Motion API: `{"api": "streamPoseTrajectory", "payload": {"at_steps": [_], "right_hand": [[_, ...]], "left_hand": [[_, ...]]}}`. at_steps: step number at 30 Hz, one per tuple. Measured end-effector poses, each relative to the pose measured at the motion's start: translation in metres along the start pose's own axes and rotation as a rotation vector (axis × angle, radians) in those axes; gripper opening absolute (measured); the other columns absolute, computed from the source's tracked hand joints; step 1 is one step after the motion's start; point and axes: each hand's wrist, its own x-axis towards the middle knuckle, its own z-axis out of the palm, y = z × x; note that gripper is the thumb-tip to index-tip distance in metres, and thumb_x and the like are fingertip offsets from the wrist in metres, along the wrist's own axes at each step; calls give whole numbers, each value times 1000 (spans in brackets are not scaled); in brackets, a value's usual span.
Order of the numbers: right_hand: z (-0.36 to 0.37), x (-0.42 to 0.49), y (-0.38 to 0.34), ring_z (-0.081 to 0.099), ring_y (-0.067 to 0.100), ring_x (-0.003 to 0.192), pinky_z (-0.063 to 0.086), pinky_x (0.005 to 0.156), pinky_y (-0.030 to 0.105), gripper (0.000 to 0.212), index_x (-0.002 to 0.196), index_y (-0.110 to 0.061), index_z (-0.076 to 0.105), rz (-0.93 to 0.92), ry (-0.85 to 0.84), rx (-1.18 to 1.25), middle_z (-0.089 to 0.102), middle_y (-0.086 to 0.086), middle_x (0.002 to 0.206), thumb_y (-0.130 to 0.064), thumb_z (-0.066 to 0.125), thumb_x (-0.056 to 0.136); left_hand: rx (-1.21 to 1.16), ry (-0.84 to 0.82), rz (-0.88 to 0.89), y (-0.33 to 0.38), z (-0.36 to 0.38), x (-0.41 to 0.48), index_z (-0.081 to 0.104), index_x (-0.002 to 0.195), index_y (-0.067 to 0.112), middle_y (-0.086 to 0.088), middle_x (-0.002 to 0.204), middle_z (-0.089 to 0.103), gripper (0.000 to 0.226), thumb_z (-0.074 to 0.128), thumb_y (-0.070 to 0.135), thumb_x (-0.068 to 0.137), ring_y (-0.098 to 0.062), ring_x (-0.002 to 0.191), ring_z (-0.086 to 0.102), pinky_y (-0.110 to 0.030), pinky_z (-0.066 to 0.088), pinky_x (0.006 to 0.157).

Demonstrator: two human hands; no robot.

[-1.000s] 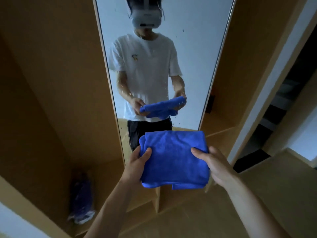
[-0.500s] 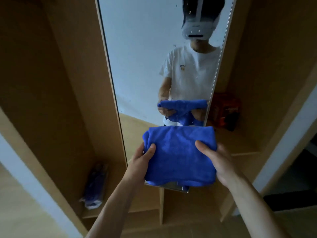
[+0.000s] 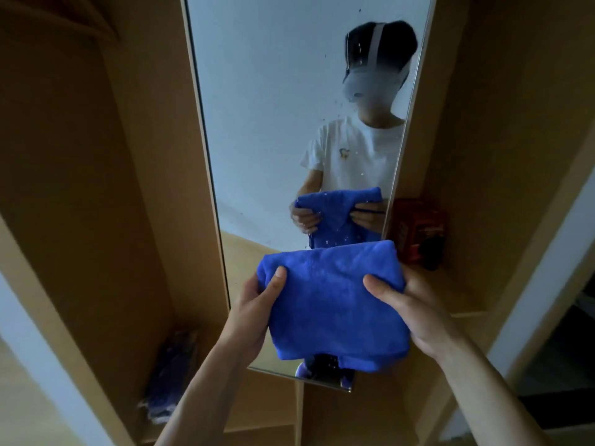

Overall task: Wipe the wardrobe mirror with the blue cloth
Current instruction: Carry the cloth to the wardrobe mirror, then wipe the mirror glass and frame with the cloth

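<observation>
A tall narrow mirror (image 3: 267, 107) stands in the wooden wardrobe, speckled with small droplets and spots. A folded blue cloth (image 3: 331, 304) is held flat in front of its lower part. My left hand (image 3: 254, 304) grips the cloth's left edge, thumb on top. My right hand (image 3: 415, 313) grips the right edge the same way. The cloth hides the mirror's bottom section. The mirror reflects a person in a white T-shirt who holds the same cloth.
A wooden panel (image 3: 96, 156) stands left of the mirror, with a bluish bag (image 3: 170, 378) on a low shelf. A red box (image 3: 418, 226) sits on the shelf right of the mirror. A white door frame (image 3: 547, 259) runs along the right.
My view has shifted left and closer to the mirror, so the reflection now sits at its right edge. Both hands still hold the cloth, now raised slightly nearer the glass.
</observation>
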Motion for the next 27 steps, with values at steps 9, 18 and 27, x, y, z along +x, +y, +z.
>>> {"api": "streamPoseTrajectory", "payload": {"at_steps": [9,18,27], "right_hand": [[38,11,-19,72,30,109,60,80,31,58,109,-24,77,59,-130,219,75,11,118,-47,96,59],[74,17,-22,71,34,110,60,82,35,58,111,-22,77,31,-111,268,74,12,120,-48,94,62],[97,19,-22,75,22,103,58,78,24,38,101,-37,77,-5,-62,73,78,2,106,-61,80,72]], "left_hand": [[-122,-71,-87,26,-6,18,77,113,21,-12,116,76,58,49,67,90,-27,107,74,-34,61,81],[-34,-190,-95,46,-12,33,77,111,30,-1,110,78,53,36,62,103,-16,103,74,-31,58,84],[45,-219,74,55,-3,39,75,82,31,6,73,63,38,47,25,108,-3,66,57,-18,52,63]]}}
